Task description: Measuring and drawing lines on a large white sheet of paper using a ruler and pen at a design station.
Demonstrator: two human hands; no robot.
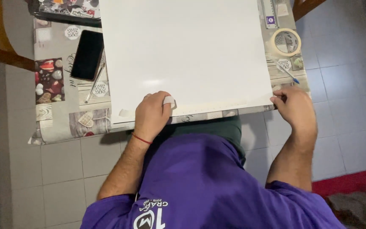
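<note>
A large white sheet point(183, 55) covers the middle of the table point(56, 123), its lower edge along the table's near edge. The left hand point(151, 114) rests on that edge, its grip pinching a small piece of tape point(168, 101) against the sheet. The right hand point(295, 106) sits at the sheet's near right corner, fingers curled and pressed together on the corner. A tape roll point(285, 42) and a pen point(288, 73) lie near the table's right edge, a phone point(87, 55) by the left edge.

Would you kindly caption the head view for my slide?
Left hand presses tape piece on white sheet; right hand pinches its corner.
</note>
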